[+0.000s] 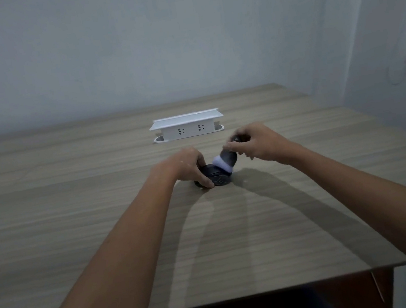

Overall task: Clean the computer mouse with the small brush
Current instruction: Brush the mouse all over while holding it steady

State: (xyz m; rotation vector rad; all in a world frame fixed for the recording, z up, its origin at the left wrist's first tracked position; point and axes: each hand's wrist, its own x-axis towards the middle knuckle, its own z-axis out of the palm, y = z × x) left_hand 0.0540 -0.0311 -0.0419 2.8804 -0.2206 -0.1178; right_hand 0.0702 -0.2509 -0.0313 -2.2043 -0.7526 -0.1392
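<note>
A dark computer mouse point(217, 178) lies flat on the wooden table point(71, 199), near its middle. My left hand point(187, 165) grips the mouse from the left side, thumb at its near edge. My right hand point(253, 143) holds a small brush point(225, 161) by its dark handle. The brush has a dark body and pale, white-tipped bristles, and it is tilted so the bristles press on the top of the mouse. Most of the handle is hidden inside my fingers.
A white pop-up socket box point(187, 127) stands on the table behind the hands, close to the far edge. A pale wall rises behind it. The table's near edge runs just above my lap.
</note>
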